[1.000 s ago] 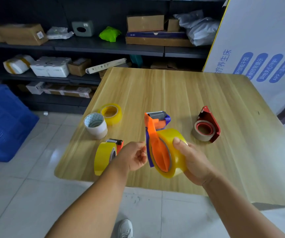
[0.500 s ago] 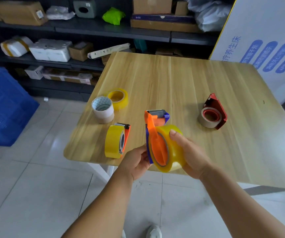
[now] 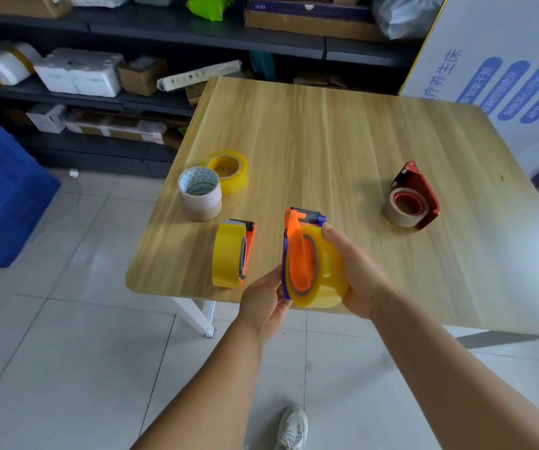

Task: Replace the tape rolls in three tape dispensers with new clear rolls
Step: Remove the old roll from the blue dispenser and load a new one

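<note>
Just dispenser (image 3: 297, 254) above table edge (image 3: 391, 315)

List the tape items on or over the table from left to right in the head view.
White-cored roll → loose yellow roll → small orange dispenser with a yellow roll → orange dispenser held in both hands → red dispenser.

Orange dispenser (image 3: 297, 251) carrying a yellowish clear roll (image 3: 325, 284), standing on edge over the near table edge, red dispenser (image 3: 419, 199) lying further right.
</note>
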A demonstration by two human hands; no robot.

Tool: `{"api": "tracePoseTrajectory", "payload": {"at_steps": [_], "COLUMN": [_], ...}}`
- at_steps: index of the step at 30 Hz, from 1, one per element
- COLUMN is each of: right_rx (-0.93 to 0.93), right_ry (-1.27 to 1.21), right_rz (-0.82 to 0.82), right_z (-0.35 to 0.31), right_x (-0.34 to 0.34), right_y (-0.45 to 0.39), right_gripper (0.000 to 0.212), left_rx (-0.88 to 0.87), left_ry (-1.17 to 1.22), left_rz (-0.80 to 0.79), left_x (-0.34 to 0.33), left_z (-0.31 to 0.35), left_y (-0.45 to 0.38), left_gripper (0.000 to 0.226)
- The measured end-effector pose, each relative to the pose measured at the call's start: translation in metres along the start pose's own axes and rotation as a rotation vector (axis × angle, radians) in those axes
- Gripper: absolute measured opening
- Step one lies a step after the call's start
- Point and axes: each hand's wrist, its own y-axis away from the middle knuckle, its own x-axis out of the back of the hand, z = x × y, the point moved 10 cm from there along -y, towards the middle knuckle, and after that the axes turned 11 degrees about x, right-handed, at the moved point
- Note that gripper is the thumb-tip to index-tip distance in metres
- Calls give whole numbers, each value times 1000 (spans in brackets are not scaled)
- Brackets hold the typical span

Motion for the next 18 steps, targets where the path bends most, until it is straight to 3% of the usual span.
{"api": "tracePoseTrajectory", "payload": {"at_steps": [3, 6, 8, 10, 14, 18], "right_rx": [-37, -57, -73, -88, -103, -137], "right_ry": [-13, -60, -53, -29, 13, 65], "right_rz": [43, 93, 115, 133, 182, 180], "right_z": [8, 11, 12, 15, 16, 19], "right_x": [1, 4, 6, 7, 9, 6], "right_y": [-9, -17, -23, -29, -40, -52], "right_gripper": [68, 57, 54, 54, 58, 64], "left_rx": [-68, -180, -197, -163, -7, 60], "left_ry": [-27, -22, -45, -81, -80, 55], "left_rz": [117, 120, 122, 139, 93, 44], "left_x": [10, 11, 12, 14, 16, 18], "left_z": [1, 8, 6, 0, -17, -24], "left_y": [0, 2, 2, -1, -8, -9], "left_gripper": [37, 42, 30, 10, 14, 42]}}
